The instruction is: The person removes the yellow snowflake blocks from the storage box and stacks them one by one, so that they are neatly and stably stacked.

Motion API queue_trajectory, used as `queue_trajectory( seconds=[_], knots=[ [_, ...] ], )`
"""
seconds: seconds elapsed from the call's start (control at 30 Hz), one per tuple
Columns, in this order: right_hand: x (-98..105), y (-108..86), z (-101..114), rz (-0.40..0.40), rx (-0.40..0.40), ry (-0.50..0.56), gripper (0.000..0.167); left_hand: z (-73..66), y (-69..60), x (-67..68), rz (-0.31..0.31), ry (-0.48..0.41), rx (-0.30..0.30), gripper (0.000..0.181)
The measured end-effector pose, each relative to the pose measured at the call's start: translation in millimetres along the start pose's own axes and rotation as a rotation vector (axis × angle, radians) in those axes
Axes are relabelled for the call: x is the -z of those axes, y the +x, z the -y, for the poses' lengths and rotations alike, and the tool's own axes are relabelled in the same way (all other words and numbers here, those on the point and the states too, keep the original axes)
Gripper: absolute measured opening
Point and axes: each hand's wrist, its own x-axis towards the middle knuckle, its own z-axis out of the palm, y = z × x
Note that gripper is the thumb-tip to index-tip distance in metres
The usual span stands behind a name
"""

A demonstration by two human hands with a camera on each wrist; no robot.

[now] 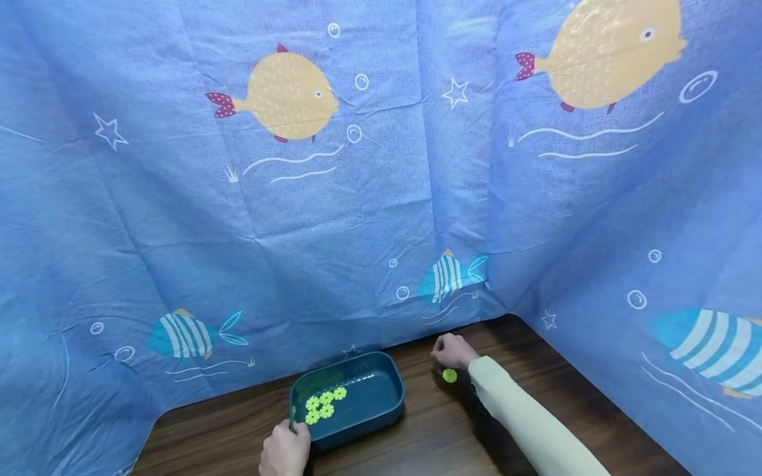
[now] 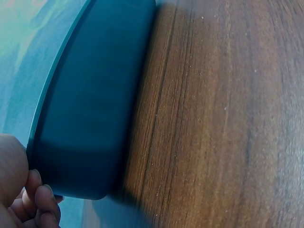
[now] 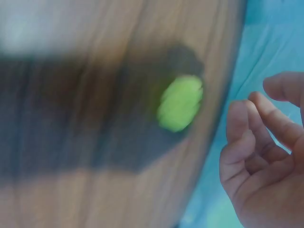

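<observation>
The person's left hand [image 1: 286, 449] gripped the near left corner of a dark teal, rectangular tray [image 1: 357, 431] with rounded corners, thumb and fingers pinching its rim. The tray stood upright on a dark brown, wood-grain table [image 1: 425, 449]. Inside it, toward the left end, five small lime-green flower-shaped pieces [image 1: 327, 410] lay clustered; judging by how they lay, these seemed already dealt with. To the right, apart from the tray, a lone lime-green piece [image 1: 449, 375] with a rounded outline lay on the wood, apparently the only one left outside, as far as the views showed. Just beyond it hung the right hand [image 1: 454, 350], in a pale cream sleeve [image 1: 530, 416], its fingers loosely curved, nothing visible in its grasp; the right wrist view showed a gap between hand and piece.
</observation>
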Motion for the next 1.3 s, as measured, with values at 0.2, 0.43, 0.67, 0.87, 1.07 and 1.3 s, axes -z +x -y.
queue_trajectory(
  seconds=[0.2,0.43,0.67,0.87,1.07,1.3],
  knots=[
    [-10,5.5,52,0.013,0.142,-0.005,0.009,-0.4,0.4,-1.0,-0.014,-0.007,0.0,0.027],
    [-38,4.2,107,0.044,0.28,-0.049,0.009,-3.3,-0.3,-2.0,-0.025,-0.003,0.008,0.028],
    [-76,1.0,136,0.133,0.346,-0.109,0.009,-2.9,-0.1,-3.2,-0.043,0.002,0.014,0.03],
    [-102,-6.5,147,0.213,0.322,-0.175,0.015,-0.7,-1.6,-2.1,-0.054,-0.005,0.004,0.028],
    [-127,-10.3,145,0.228,0.303,-0.292,0.035,0.4,-4.2,-3.8,-0.054,-0.006,-0.001,0.029],
    [-137,-17.1,143,0.249,0.296,-0.413,0.048,2.1,-4.5,-5.4,-0.029,-0.002,0.001,0.028]
  ],
)
